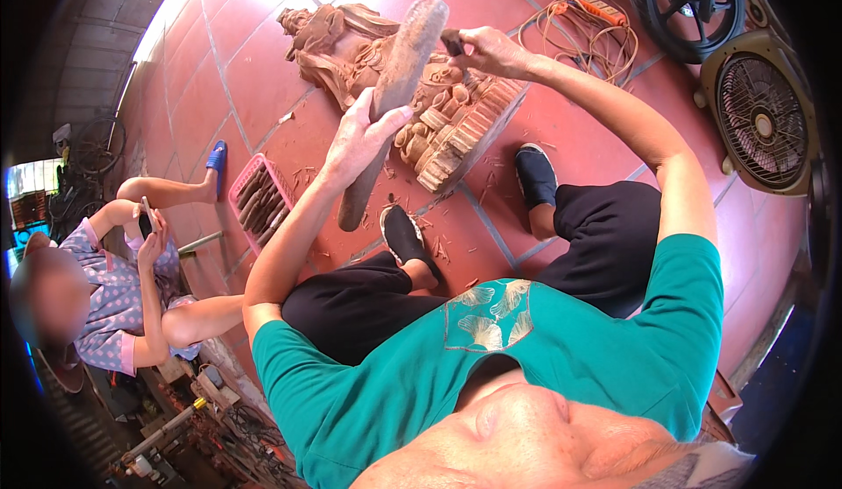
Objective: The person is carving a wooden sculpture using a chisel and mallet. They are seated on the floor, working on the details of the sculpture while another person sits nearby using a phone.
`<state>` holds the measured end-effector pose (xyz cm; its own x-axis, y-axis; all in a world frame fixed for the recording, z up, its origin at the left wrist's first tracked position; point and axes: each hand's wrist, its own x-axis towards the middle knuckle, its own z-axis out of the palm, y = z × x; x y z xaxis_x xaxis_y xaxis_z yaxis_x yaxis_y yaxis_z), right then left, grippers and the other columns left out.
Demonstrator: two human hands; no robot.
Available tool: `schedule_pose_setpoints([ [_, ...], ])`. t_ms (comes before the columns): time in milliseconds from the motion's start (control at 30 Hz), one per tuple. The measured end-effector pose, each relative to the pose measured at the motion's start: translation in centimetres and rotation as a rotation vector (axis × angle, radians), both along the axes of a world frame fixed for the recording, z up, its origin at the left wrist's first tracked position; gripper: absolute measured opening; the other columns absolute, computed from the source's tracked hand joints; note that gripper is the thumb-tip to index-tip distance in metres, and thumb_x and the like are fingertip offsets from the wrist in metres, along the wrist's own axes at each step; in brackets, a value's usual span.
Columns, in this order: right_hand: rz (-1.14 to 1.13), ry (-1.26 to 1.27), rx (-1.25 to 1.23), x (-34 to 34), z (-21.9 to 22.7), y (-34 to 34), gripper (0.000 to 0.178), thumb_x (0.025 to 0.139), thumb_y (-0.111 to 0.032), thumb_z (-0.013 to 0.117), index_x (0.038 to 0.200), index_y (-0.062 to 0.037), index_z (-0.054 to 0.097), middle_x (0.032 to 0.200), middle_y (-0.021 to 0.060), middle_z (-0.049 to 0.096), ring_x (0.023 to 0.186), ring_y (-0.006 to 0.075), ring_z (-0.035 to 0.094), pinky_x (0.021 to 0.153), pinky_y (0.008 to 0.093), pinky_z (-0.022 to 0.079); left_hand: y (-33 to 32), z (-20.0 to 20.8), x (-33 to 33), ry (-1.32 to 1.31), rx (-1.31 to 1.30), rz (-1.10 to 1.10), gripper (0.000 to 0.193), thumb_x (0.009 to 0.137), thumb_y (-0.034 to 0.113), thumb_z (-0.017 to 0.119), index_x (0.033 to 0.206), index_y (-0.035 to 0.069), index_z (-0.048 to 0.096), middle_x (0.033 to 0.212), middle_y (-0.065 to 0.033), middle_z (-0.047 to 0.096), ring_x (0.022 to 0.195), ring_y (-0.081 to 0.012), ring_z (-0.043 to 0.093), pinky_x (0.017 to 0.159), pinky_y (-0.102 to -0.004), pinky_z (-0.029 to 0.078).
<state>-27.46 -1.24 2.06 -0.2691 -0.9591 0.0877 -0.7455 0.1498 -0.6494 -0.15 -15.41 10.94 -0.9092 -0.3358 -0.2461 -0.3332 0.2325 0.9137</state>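
Note:
My left hand is wrapped round the middle of a long, thick wooden club, which slants up and away from me. Beyond it lies a brown carved wooden sculpture with figures, folds and a ridged base. The club crosses in front of part of this carving. My right hand, at the sculpture's far right side, is closed on a short dark chisel-like tool. Only the tool's dark end shows clearly; I cannot make out a blade.
A pink basket of dark wooden-handled tools stands left. Wood chips lie on the red tiles. A seated person holds a phone at left. An orange power strip with coiled cord, a wheel and a fan are right.

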Motion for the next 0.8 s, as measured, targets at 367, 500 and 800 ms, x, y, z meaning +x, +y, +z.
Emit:
schedule_pose_setpoints([
  [367,-0.035,-0.2,-0.1,-0.7,-0.5,0.8,0.03,0.095,-0.025,0.072,0.113,-0.0045,0.058,0.094,0.0019,0.062,0.091,0.0146,0.059,0.084,0.038,0.052,0.0,1.1,-0.3,0.009,-0.017,0.006,0.04,0.095,0.033,0.07,0.116,0.003,0.054,0.073,0.0006,0.054,0.057,-0.0075,0.052,0.049,-0.0263,0.045],
  [500,-0.004,-0.224,-0.131,-0.7,-0.4,1.0,0.028,0.096,-0.023,0.072,0.111,-0.0039,0.057,0.094,0.002,0.06,0.092,0.0139,0.057,0.085,0.0382,0.052,0.2,1.3,-0.3,0.015,-0.003,0.001,0.027,0.098,0.026,0.067,0.112,0.006,0.055,0.076,0.0013,0.056,0.057,-0.0049,0.052,0.049,-0.0222,0.044],
  [800,0.044,-0.237,-0.131,-0.8,-0.4,1.2,0.027,0.097,-0.022,0.07,0.111,-0.0042,0.056,0.095,0.0028,0.06,0.093,0.0149,0.059,0.088,0.0386,0.052,0.2,1.5,-0.5,0.052,-0.046,-0.011,0.028,0.098,0.026,0.068,0.113,0.005,0.055,0.077,0.0015,0.056,0.057,-0.0048,0.053,0.049,-0.0221,0.045],
])
